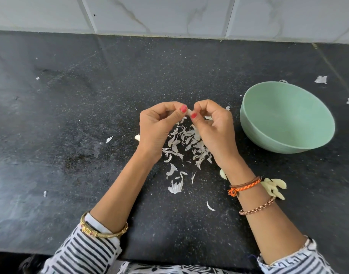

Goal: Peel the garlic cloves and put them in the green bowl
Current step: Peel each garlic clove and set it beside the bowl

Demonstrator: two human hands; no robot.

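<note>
A small white garlic clove (189, 111) is pinched between the fingertips of my left hand (158, 128) and my right hand (213, 129), held above the dark counter. The green bowl (288, 135) stands to the right of my right hand and looks empty inside. A pile of peeled, pale yellow cloves (275, 187) lies on the counter beside my right wrist. One more clove (222, 174) peeks out at the left of that wrist. Another clove (137, 137) lies half hidden behind my left hand.
Several papery garlic skins (186, 144) are scattered on the black stone counter (70, 125) under and below my hands. Stray skin bits (321, 79) lie beyond the bowl. A white tiled wall (169, 14) borders the back. The counter's front edge runs near my sleeves.
</note>
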